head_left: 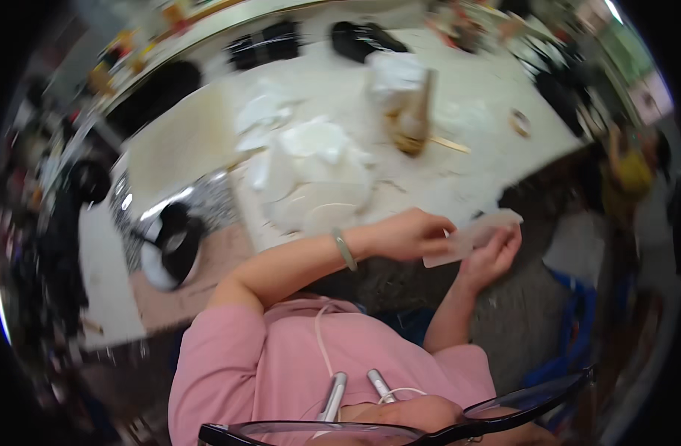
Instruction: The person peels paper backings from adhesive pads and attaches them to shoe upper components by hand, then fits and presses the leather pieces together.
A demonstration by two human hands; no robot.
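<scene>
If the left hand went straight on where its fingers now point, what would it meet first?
The left hand would probably first meet the pale sheet in the right hand; whether they already touch is hard to tell.

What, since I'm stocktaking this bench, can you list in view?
Worktable: one, white, centre
Pieces: several, white, heaped mid-table
Sheet: one, whitish, in right hand
Board: one, cream, table's left
Blurred items: several, black, far side
Container: one, amber below, beyond heap
Stick: one, yellowish, beside container
Ring: one, tan, table's right
Co-worker: one, yellow top, far right
Edges: too blurred to count
Bangle: one, greenish, left wrist
Left hand: one, bare, at sheet's edge
Right hand: one, bare, holding sheet
</scene>
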